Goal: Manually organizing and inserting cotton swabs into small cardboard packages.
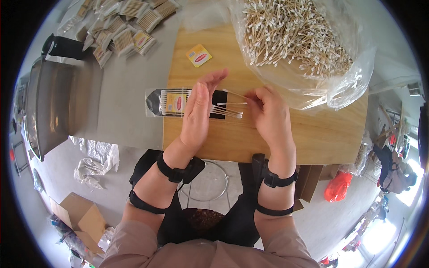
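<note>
A row of cotton swabs [169, 93] lies on a black flat piece [154, 102] in a clear sleeve, with a yellow printed card [176, 103] on top. My left hand [199, 109] stands on edge across the row, fingers stretched and thumb up, hiding its middle. Several loose swabs [230, 111] stick out to the right from under this hand, their ends uneven. Just right of them, my right hand [269, 114] pinches the end of a slanted cotton swab [236, 94] between thumb and fingers.
A large clear bag [353, 85] full of loose cotton swabs [295, 35] fills the table's far right. Another yellow card [199, 55] lies on the wooden board [223, 147]. Packed swab bundles [124, 42] are heaped at the far left, near a metal bin [51, 102].
</note>
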Demonstrator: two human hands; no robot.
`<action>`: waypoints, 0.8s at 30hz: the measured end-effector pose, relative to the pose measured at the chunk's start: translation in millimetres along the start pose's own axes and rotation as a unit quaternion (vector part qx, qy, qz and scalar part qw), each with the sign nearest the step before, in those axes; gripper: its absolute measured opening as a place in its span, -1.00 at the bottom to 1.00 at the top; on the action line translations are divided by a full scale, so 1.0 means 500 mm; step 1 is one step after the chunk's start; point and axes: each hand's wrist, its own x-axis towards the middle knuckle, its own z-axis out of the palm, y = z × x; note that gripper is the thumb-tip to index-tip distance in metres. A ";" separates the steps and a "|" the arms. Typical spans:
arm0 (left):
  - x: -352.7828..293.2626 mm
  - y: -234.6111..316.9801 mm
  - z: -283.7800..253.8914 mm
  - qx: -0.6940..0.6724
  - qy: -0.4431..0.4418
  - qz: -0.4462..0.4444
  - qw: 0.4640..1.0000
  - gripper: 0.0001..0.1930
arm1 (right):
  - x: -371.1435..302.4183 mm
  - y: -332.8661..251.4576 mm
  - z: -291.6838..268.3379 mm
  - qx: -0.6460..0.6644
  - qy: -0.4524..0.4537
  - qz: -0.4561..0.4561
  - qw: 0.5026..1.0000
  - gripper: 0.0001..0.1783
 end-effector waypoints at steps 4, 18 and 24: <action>-0.001 0.001 -0.001 -0.010 0.001 0.004 1.000 -0.42 | 0.000 -0.001 -0.005 -0.004 -0.015 -0.026 1.000 -0.95; -0.032 0.041 -0.007 0.638 -0.241 0.128 0.720 -0.23 | 0.024 0.035 -0.048 -0.031 0.111 -0.019 0.993 -0.77; -0.039 0.019 0.003 0.667 -0.218 0.118 0.703 -0.18 | 0.039 0.049 -0.018 -0.134 0.099 -0.020 0.986 -0.47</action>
